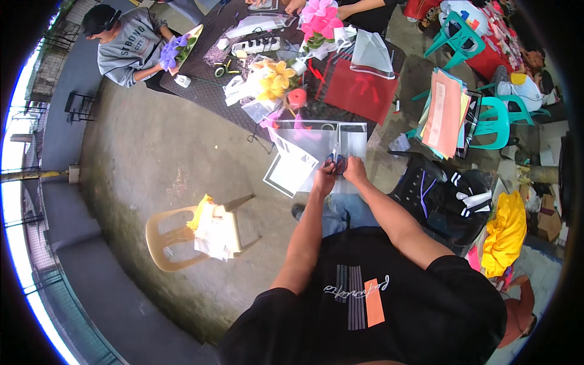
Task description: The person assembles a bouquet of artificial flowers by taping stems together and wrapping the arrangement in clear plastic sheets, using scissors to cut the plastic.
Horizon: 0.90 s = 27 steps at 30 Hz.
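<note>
A pair of scissors [336, 157] with dark blue handles lies over a clear plastic sheet [353, 137] with a white border, blades pointing away from me. My left hand [325, 178] is closed at the left handle. My right hand [354, 170] is closed at the near edge of the sheet, close beside the other handle; its fingertips are partly hidden. To the left, a white sheet with a black border [293, 172] overlaps the clear one and sticks out at an angle.
The dark table [207, 91] ahead holds yellow flowers [275, 78], pink flowers [320, 19], a red mesh sheet [359, 91] and a power strip [255, 45]. A person [131, 48] sits far left with purple flowers. Chairs stand around: beige [164, 237], black [417, 188], green [496, 121].
</note>
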Each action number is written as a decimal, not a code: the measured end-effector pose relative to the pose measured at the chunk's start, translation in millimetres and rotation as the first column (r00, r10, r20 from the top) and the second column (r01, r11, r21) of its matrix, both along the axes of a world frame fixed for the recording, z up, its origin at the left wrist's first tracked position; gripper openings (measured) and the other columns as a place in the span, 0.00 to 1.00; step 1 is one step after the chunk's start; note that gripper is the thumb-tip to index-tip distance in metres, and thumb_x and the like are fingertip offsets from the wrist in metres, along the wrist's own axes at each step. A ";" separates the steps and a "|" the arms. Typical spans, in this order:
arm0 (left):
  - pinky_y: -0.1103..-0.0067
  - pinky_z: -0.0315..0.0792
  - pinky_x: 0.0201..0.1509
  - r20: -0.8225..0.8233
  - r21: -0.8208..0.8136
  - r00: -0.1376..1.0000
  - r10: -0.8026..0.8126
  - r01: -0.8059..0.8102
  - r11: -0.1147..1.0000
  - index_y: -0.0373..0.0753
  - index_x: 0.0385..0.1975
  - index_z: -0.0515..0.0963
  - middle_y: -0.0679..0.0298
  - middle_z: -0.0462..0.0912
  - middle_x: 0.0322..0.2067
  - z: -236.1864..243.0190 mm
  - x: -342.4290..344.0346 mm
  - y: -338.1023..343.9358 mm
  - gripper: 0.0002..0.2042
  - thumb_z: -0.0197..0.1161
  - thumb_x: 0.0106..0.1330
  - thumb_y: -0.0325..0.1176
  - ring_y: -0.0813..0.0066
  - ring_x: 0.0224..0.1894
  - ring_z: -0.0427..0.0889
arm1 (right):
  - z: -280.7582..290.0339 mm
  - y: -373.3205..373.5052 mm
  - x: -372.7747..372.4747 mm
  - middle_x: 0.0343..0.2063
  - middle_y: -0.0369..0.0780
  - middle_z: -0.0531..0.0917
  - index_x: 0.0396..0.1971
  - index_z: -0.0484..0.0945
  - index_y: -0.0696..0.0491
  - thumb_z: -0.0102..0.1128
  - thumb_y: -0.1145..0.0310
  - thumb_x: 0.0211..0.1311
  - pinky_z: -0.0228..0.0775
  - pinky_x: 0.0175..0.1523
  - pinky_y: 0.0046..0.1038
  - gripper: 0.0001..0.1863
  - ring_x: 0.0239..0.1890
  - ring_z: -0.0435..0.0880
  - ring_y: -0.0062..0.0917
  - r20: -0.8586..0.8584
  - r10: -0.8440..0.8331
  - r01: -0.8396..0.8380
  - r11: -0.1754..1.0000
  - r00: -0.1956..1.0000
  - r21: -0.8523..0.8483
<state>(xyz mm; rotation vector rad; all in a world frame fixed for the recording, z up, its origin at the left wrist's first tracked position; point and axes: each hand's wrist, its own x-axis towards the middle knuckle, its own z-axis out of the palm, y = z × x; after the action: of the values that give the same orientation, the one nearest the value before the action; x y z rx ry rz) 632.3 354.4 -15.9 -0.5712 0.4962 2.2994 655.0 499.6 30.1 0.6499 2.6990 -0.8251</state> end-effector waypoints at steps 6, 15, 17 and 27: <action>0.70 0.75 0.60 0.045 -0.069 0.999 -0.017 0.020 0.997 0.37 0.49 0.71 0.60 0.79 0.46 -2.8 -1.3 0.6 0.11 0.52 0.70 0.19 0.63 0.51 0.83 | -5.2 -2.4 1.6 0.38 0.56 0.83 0.31 0.79 0.60 0.67 0.75 0.48 0.76 0.52 0.48 0.10 0.45 0.82 0.54 -0.022 -0.033 0.033 0.999 0.999 0.012; 0.72 0.72 0.51 -0.001 -0.069 0.999 -0.050 0.050 0.996 0.42 0.49 0.73 0.65 0.81 0.44 -5.6 -3.6 -3.6 0.11 0.56 0.69 0.24 0.69 0.49 0.82 | 10.4 -8.5 -4.3 0.43 0.56 0.83 0.36 0.81 0.60 0.71 0.72 0.49 0.78 0.54 0.47 0.14 0.48 0.84 0.51 0.091 -0.019 0.015 0.999 0.996 0.037; 0.70 0.72 0.54 0.007 -0.064 0.999 -0.046 0.046 0.997 0.41 0.48 0.73 0.64 0.81 0.45 -8.1 -1.7 2.2 0.11 0.55 0.69 0.24 0.66 0.50 0.82 | 5.5 -1.8 -3.0 0.43 0.56 0.83 0.35 0.81 0.60 0.72 0.71 0.50 0.78 0.53 0.47 0.14 0.48 0.84 0.52 0.049 0.003 -0.005 0.999 0.999 0.048; 0.66 0.73 0.60 0.037 -0.077 0.999 -0.018 0.021 0.997 0.40 0.48 0.72 0.60 0.81 0.46 2.9 -2.8 0.1 0.11 0.53 0.68 0.22 0.60 0.51 0.83 | 10.3 -3.7 -5.7 0.41 0.58 0.83 0.36 0.80 0.60 0.69 0.70 0.51 0.77 0.53 0.48 0.13 0.47 0.83 0.53 0.074 0.010 -0.012 1.000 0.997 0.025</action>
<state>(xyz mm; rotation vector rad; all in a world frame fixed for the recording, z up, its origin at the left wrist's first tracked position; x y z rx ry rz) 629.5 354.6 -13.0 -0.6422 0.5726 2.2550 649.3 495.9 40.3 0.6576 2.6481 -0.7502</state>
